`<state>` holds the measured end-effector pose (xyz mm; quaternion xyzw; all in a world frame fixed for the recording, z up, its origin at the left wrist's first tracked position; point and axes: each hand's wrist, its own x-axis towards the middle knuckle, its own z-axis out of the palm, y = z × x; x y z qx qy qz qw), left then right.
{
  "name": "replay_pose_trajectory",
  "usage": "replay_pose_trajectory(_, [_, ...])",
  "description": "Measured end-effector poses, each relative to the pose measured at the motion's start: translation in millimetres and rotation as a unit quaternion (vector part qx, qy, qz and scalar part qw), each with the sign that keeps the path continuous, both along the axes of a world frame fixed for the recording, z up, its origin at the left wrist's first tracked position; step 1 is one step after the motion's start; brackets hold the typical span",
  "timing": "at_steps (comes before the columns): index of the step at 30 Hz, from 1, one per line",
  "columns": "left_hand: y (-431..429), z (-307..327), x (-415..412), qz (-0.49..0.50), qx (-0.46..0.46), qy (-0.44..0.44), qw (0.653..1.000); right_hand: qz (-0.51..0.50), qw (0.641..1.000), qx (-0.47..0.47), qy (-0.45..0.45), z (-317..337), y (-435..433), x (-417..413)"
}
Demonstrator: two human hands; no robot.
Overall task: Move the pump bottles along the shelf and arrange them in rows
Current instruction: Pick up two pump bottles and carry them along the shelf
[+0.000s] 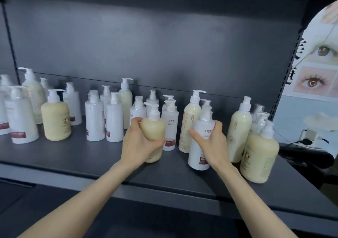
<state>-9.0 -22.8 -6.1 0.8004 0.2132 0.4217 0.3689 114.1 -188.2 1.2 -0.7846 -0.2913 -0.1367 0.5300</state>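
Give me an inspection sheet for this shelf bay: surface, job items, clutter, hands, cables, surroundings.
Surface: dark grey shelf, bottles standing on it.
Job's things: many white and cream pump bottles upright in loose clusters, not yet in rows.
Clutter: nothing seen.
Grippers: left hand grips squat cream bottle; right hand grips tall white bottle.
Cables: dark cable and plug beyond the shelf's right end.
Surroundings: dark back panel; poster of eyes at right.

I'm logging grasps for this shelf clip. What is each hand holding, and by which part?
The left hand grips a squat cream pump bottle around its body. The right hand grips a tall white pump bottle around its middle.
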Motion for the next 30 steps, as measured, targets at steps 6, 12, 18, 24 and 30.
replay_pose_trajectory(6, [15,25,-57,-0.014,-0.058,-0.074,0.995,0.085,0.996,0.033,-0.009,28,36,-49])
replay_pose_trajectory(12, [58,48,-152,0.005,-0.067,-0.141,0.988,0.166,0.984,0.056,-0.027,54,107,-123])
replay_pose_trajectory(18, [128,51,-287,0.064,-0.066,-0.15,0.984,0.242,0.967,0.073,-0.007,59,200,-238])
replay_pose_trajectory(24, [210,45,-411,0.136,-0.092,-0.145,0.976,0.307,0.948,0.083,0.009,55,301,-354])
replay_pose_trajectory(30, [290,49,-500,0.184,-0.123,-0.12,0.968,0.345,0.936,0.065,0.007,60,399,-437])
